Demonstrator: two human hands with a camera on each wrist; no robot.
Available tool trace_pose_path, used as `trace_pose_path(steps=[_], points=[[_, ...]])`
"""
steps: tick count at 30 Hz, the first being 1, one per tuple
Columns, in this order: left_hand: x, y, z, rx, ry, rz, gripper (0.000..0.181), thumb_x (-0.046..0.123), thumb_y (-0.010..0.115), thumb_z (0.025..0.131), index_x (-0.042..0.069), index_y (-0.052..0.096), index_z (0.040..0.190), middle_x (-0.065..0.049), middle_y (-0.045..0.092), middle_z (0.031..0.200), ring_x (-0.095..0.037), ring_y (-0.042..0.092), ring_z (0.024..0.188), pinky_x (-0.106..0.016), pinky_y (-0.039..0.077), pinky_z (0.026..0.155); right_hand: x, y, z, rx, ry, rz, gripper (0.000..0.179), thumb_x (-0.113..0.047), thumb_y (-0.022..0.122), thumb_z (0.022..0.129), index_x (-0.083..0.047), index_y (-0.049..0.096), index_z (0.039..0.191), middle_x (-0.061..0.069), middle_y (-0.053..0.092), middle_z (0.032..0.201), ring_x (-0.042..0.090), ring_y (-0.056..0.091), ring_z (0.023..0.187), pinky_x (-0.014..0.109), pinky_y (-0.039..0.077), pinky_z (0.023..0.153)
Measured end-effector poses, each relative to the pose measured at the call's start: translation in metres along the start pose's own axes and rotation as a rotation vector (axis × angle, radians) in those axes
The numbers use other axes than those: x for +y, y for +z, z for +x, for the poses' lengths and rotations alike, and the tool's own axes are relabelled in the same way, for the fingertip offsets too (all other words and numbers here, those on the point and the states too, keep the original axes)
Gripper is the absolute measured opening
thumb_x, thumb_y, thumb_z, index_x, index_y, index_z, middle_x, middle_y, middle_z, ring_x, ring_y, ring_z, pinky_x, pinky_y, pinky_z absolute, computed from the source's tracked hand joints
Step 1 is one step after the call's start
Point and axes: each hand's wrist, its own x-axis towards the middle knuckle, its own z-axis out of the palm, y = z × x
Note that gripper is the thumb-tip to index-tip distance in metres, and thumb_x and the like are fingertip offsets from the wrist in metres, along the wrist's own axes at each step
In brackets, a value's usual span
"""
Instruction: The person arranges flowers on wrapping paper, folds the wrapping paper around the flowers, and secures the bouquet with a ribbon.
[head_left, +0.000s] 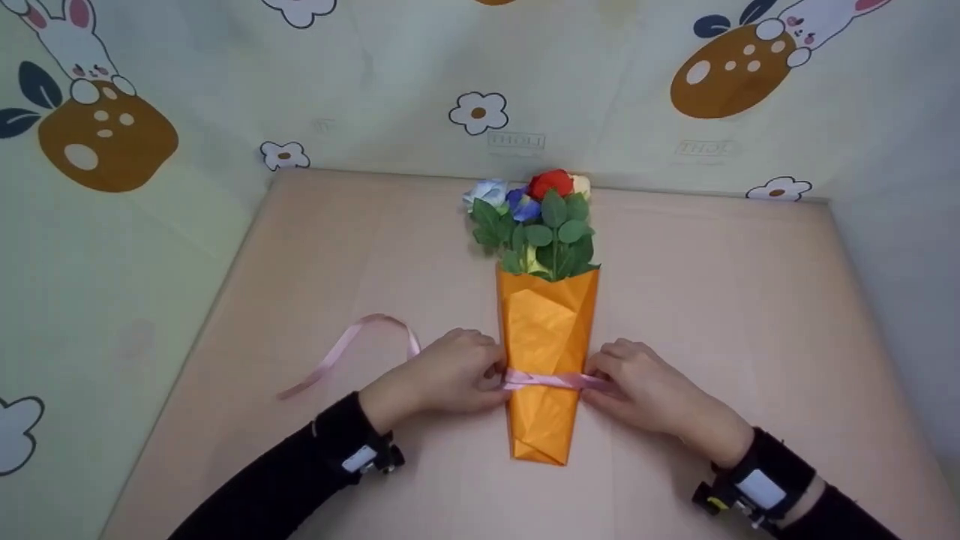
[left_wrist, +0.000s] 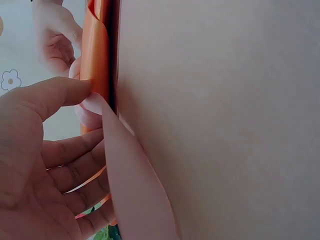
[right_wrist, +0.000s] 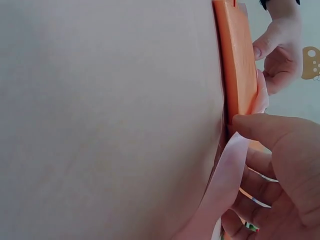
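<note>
A bouquet of flowers in an orange paper wrap lies on the table, blooms pointing away from me. A pink ribbon crosses the lower half of the wrap. At the wrap's left edge my left hand pinches the ribbon, and a long loose tail curls out beyond the wrist. My right hand pinches it at the right edge. In the left wrist view the ribbon hangs past the thumb; the right wrist view shows another length of ribbon below the thumb.
The pale pinkish table top extends around the bouquet. Behind it stands a light backdrop printed with rabbits, brown fruit and flowers. Both wrists wear black straps with small devices.
</note>
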Motion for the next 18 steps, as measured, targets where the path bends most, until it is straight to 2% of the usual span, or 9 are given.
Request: trace_pose_path(steps=[5, 12, 18], points=[[0.0, 0.0008, 0.001, -0.009, -0.005, 0.026, 0.024, 0.03, 0.079, 0.097, 0.01, 0.072, 0.085, 0.007, 0.05, 0.07, -0.016, 0.053, 0.071, -0.036, 0.045, 0.077, -0.0014, 0.0013, 0.0033, 0.03, -0.01, 0.007, 0.012, -0.018, 0.082, 0.1, -0.012, 0.073, 0.095, -0.005, 0.063, 0.083, 0.013, 0.057, 0.078, 0.038, 0.054, 0.075], [-0.002, 0.0, 0.0033, -0.001, -0.013, 0.003, 0.02, 0.024, 0.076, 0.103, 0.011, 0.074, 0.088, 0.005, 0.053, 0.071, -0.016, 0.052, 0.067, -0.03, 0.044, 0.067, 0.0003, 0.0011, 0.0067, 0.005, 0.052, 0.073, 0.011, -0.019, 0.08, 0.103, -0.011, 0.077, 0.097, -0.005, 0.067, 0.085, 0.012, 0.059, 0.08, 0.035, 0.056, 0.074], [-0.0003, -0.0019, 0.0051, -0.011, -0.032, -0.02, 0.022, 0.025, 0.075, 0.104, 0.01, 0.073, 0.088, 0.005, 0.05, 0.07, -0.016, 0.051, 0.066, -0.03, 0.043, 0.065, 0.0001, 0.0002, 0.0102, 0.008, 0.075, 0.07, 0.026, -0.023, 0.085, 0.097, -0.016, 0.067, 0.08, -0.012, 0.048, 0.069, 0.007, 0.046, 0.065, 0.028, 0.043, 0.064]])
